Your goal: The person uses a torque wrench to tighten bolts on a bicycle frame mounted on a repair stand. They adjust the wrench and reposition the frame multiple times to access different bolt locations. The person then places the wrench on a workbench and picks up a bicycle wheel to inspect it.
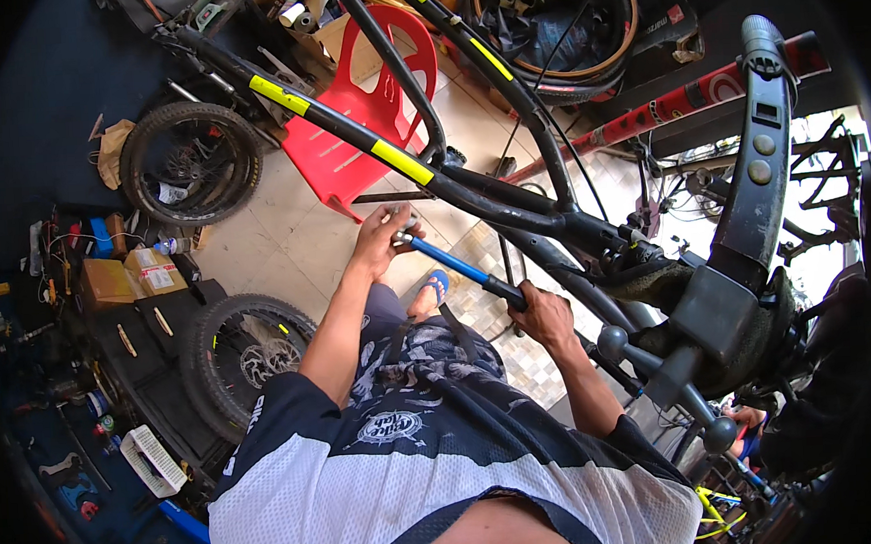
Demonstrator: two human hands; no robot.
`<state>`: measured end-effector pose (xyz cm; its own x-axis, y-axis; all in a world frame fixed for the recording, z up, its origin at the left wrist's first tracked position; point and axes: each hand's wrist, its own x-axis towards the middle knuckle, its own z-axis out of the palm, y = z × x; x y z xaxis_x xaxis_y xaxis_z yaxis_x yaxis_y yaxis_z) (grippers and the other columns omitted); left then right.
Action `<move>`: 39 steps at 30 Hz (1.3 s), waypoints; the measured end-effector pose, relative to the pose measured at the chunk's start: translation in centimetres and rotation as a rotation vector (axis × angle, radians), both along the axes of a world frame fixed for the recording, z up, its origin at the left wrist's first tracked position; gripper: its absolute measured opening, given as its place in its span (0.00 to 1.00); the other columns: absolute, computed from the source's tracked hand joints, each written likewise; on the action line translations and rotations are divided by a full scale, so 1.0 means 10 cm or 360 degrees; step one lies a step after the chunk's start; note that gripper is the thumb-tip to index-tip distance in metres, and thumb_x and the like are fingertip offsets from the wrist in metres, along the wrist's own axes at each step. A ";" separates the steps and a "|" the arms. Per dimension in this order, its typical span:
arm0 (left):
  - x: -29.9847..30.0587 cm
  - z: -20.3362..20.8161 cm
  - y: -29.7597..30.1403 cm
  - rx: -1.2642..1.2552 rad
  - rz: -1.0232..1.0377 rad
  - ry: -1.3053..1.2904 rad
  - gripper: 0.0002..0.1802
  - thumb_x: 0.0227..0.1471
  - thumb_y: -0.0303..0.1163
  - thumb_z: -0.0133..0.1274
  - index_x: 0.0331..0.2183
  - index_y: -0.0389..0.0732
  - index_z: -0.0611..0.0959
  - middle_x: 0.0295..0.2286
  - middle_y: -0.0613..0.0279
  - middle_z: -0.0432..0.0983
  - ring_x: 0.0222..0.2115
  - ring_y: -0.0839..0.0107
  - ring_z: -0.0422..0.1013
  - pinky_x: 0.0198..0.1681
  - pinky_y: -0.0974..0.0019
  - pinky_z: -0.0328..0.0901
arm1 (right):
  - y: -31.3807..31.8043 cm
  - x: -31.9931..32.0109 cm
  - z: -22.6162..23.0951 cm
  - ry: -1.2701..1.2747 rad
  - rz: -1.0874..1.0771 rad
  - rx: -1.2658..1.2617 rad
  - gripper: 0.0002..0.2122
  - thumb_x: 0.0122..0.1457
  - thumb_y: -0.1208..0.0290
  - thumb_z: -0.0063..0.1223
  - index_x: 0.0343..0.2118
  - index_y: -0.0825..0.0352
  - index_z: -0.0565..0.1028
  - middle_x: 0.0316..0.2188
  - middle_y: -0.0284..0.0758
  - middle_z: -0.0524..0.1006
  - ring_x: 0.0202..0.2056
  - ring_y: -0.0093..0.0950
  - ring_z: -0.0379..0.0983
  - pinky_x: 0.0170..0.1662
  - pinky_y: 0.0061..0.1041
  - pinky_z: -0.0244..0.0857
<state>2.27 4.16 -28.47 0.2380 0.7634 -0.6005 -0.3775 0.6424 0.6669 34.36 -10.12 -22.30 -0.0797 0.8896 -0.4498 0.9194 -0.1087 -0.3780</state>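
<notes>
The head view is showing one bike frame (344,130), black with four yellow patches, spanning the upper middle. One black stand (728,314) is looming at the right, two round knobs showing on its bar. One red chair (354,128) is standing behind the frame. Two wheels (193,163) are resting on the left, one farther off, the other near the person's left elbow. One blue tool (455,260) is lying slantwise between the hands, in front of the body and below the frame, its silver end up and left, its black handle down and right. One white basket (153,462) is sitting at the lower left. The right hand (546,315) is gripping the handle, fingers wrapped around it. The left hand (383,239) is grasping the silver end with curled fingers; how tightly, I cannot tell.
</notes>
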 end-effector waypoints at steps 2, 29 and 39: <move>-0.25 0.11 -0.16 0.0132 -0.0131 0.0025 0.21 0.57 0.38 0.65 0.47 0.41 0.76 0.36 0.56 0.82 0.39 0.61 0.82 0.39 0.58 0.79 | -0.01 -0.02 -0.01 0.0056 0.0062 -0.0004 0.13 0.55 0.60 0.59 0.39 0.61 0.74 0.25 0.47 0.81 0.30 0.49 0.80 0.36 0.47 0.73; -3.65 1.20 -2.35 0.1095 0.1173 0.1544 0.24 0.55 0.44 0.67 0.46 0.38 0.80 0.28 0.63 0.79 0.20 0.80 0.73 0.24 0.69 0.72 | 0.05 -3.61 0.71 0.0171 0.1271 0.0234 0.15 0.52 0.64 0.62 0.41 0.60 0.70 0.24 0.45 0.81 0.30 0.49 0.80 0.34 0.48 0.72; -4.50 1.36 -3.43 0.1186 0.2304 0.0516 0.18 0.61 0.29 0.57 0.51 0.42 0.73 0.38 0.57 0.80 0.36 0.67 0.79 0.40 0.59 0.76 | -0.48 -4.66 0.63 0.0473 0.1381 -0.0267 0.15 0.53 0.61 0.63 0.41 0.62 0.77 0.25 0.49 0.80 0.31 0.50 0.79 0.36 0.42 0.71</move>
